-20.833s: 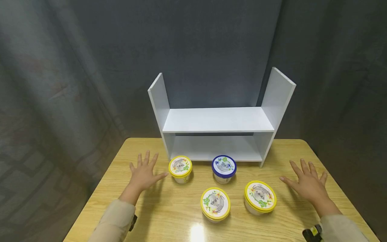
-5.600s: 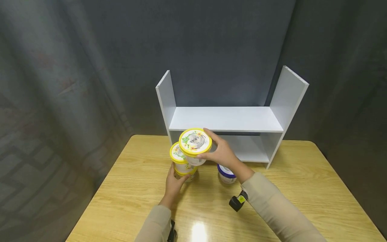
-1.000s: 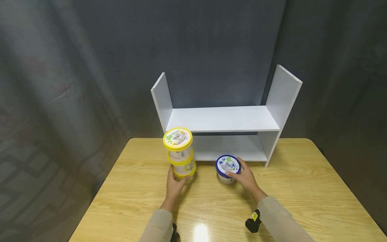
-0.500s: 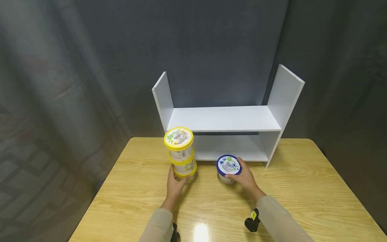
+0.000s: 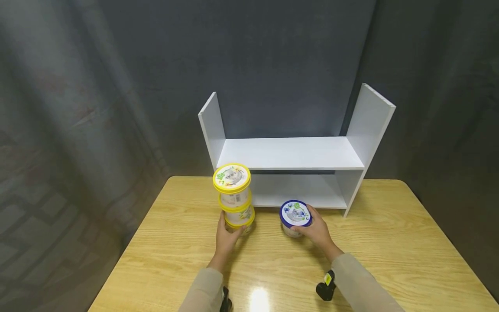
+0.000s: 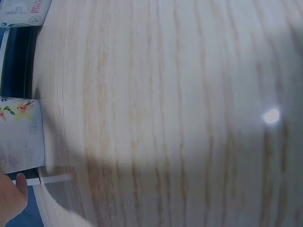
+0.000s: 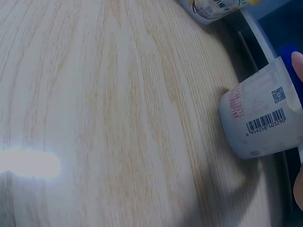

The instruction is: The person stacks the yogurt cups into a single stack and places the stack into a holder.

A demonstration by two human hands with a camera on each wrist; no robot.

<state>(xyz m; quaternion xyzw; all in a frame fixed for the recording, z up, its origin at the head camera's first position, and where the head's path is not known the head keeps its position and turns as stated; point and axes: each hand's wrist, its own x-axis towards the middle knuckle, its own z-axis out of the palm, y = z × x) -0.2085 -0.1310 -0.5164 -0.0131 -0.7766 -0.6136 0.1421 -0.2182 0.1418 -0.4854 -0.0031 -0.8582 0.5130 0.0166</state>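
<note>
In the head view, three yellow-lidded tubs stand stacked at the left front of the white shelf, the top one (image 5: pixel 231 178) set slightly left of those below. My left hand (image 5: pixel 226 240) grips the stack low down, thumb at the right and fingers at the left. My right hand (image 5: pixel 317 229) holds the blue-lidded tub (image 5: pixel 295 214) by its lid, thumb in front and fingers at the right. That tub is upright on the table. The left wrist view shows one tub (image 6: pixel 21 137) beside my thumb; the right wrist view shows the barcode side of the blue-lidded tub (image 7: pixel 260 111).
Behind the tubs stands a white two-level shelf (image 5: pixel 290 154) with upright side panels. The light wooden table (image 5: pixel 390 242) extends to both sides and toward the front. Dark grey curtains (image 5: pixel 280 65) hang at the back and sides.
The tubs stood apart at first; the three yellow-lidded ones are now stacked. My right hand has let go of the top one and taken hold of the blue-lidded tub. The last second shows almost no movement.
</note>
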